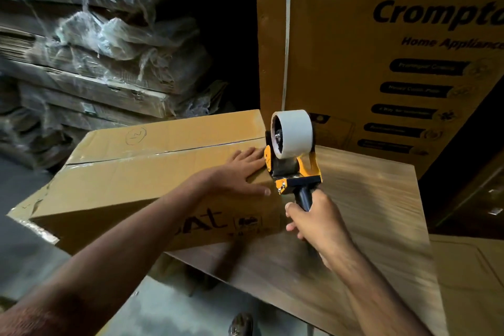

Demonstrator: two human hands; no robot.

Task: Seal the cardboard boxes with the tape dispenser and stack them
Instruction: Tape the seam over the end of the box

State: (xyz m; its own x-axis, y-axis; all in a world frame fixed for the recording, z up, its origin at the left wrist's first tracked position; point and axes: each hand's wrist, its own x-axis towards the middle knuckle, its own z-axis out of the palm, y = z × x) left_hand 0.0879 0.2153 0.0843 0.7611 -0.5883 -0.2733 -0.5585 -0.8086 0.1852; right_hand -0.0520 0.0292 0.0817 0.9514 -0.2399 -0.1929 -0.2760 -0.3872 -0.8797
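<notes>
- The long brown cardboard box (pixel 141 172) lies on a wood-grain table (pixel 368 213), its long axis running from lower left to upper right, away from the person.
- A centre seam (pixel 163 151) with glossy clear tape on it runs along that axis on the top face.
- The left hand (pixel 242 169) rests flat on the top near the box's right end, fingers straight and spread, pressing the flap down.
- The right hand (pixel 313 222) grips the black handle of the yellow-and-black tape dispenser (pixel 293 150), which carries a pale tape roll.
- The dispenser sits at the right end of the box, just beside the left fingertips, in line with the seam; whether it touches the cardboard I cannot tell.
- The box stretches leftward from the dispenser, so a pass would probably run along the seam towards the far left end.
- A large printed carton (pixel 381 49) stands behind.
</notes>
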